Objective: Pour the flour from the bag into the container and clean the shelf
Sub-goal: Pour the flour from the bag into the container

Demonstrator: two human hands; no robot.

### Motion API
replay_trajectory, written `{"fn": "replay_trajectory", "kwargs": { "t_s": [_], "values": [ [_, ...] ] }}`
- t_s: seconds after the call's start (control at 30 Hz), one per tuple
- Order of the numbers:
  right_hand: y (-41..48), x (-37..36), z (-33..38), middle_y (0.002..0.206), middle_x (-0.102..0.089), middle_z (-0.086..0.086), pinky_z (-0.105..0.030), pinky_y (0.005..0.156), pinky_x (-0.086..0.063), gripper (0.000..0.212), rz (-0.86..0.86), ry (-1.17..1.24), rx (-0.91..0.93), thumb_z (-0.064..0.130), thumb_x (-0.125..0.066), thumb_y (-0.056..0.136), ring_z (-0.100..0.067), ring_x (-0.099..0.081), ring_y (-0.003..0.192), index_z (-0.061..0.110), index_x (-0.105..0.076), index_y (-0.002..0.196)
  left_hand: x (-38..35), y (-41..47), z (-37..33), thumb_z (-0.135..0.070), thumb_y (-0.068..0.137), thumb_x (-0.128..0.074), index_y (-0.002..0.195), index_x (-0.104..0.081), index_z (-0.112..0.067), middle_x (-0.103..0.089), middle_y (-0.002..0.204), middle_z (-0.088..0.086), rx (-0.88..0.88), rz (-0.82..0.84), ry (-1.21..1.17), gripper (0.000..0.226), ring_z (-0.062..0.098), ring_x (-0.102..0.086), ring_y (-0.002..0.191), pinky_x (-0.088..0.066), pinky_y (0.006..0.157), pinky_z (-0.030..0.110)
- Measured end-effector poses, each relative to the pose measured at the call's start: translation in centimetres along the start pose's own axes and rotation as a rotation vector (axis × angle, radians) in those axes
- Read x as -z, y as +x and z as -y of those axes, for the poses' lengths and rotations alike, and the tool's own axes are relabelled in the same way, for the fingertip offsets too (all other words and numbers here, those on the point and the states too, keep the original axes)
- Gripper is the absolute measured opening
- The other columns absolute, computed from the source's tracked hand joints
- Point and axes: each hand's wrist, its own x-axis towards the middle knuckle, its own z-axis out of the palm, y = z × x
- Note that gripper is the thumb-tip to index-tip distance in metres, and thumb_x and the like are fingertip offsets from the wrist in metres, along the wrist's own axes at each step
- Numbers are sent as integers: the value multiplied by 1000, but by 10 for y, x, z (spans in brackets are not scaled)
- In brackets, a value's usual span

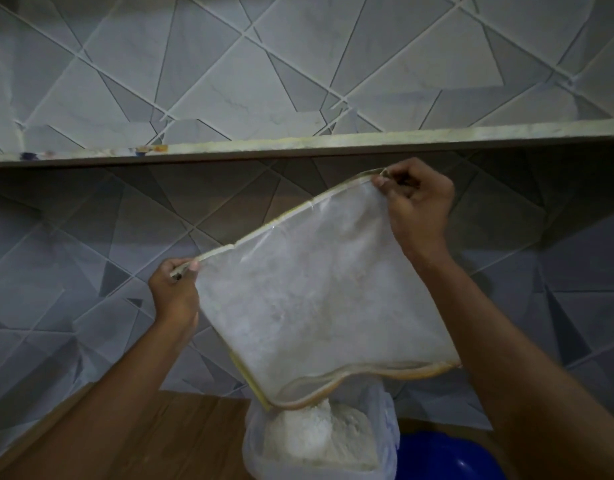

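Grey geometric wall tiles (201, 64) fill the background, crossed at 12 o'clock by the shelf (333, 142), not yet wiped, as judged from the coloured smears at its left end. At centre the clear bag (316, 296) is held upturned, mouth down at 6 o'clock, one closed corner pinched by the left hand (175, 292) at 9 o'clock and the other by the right hand (420, 206) at 2 o'clock. Flour (319, 441) is heaped in the container (253, 459) on the wooden counter (160, 434), some is left in the bag, and a blue object (447, 459) lies just beside at 5 o'clock.
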Motion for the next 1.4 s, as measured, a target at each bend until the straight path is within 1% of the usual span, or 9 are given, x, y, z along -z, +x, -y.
{"fn": "replay_trajectory", "kwargs": {
  "t_s": [0.1,0.37,0.53,0.7,0.83,1.0,1.13,1.23,1.4],
  "values": [
    [-1,0,-2,75,-65,1,-20,68,-51,5,-86,30,-26,3,-73,85,0,-59,70,-2,-70,84,1,-2,-4,-6,97,-61,91,-59,-11,-55,74,-1,-26,10,10,8,11,-51,62,-47,49,20],
    [1,-3,2,77,-68,-9,-29,69,-52,6,-126,93,-52,3,-74,84,-8,-61,72,-2,-71,85,16,0,2,-16,93,-68,98,-64,-10,-58,109,15,-173,108,226,8,23,-58,92,-51,75,32],
    [-4,-12,7,75,-64,2,-17,66,-49,4,-150,113,-69,1,-74,84,1,-58,69,1,-70,85,13,-14,-9,-42,87,-73,113,-64,-25,-52,129,-6,-454,182,586,32,21,-43,117,-38,94,44],
    [-2,-18,10,76,-63,2,-15,67,-49,5,-159,133,-45,1,-73,85,0,-59,70,4,-69,87,6,-24,-29,-42,87,-72,123,-62,-27,-56,112,-22,-628,220,501,40,20,-42,119,-41,98,46],
    [-1,-19,14,76,-63,1,-19,68,-50,9,-128,132,16,0,-73,84,-4,-60,72,7,-67,85,-1,-18,-40,-44,86,-71,124,-59,-34,-64,114,-15,-653,275,555,41,16,-48,118,-43,99,55],
    [-5,-28,19,75,-62,3,-20,66,-48,10,-98,134,63,-1,-73,84,-5,-58,70,8,-67,84,-22,-18,-55,-35,80,-80,104,-66,-39,-67,94,-15,-559,461,359,28,16,-62,100,-51,92,46],
    [-7,-30,21,76,-62,5,-20,65,-47,11,-55,112,95,0,-72,87,-4,-58,70,10,-66,85,-38,-18,-52,-44,79,-71,76,-59,-31,-56,66,-9,-500,420,325,17,5,-52,68,-48,78,46],
    [-9,-26,18,81,-66,3,-31,68,-54,7,36,31,124,10,-73,89,-9,-63,75,7,-68,87,-44,-14,-47,-49,76,-68,72,-58,-28,-53,63,-11,-412,382,245,24,8,-48,67,-49,74,50],
    [-23,-5,3,99,-69,2,-35,75,-58,43,244,-209,145,34,-84,79,-11,-66,87,11,-66,111,-44,-10,-44,-56,74,-66,70,-59,-30,-53,60,-15,-305,303,231,26,10,-48,67,-47,74,46]
  ]
}}
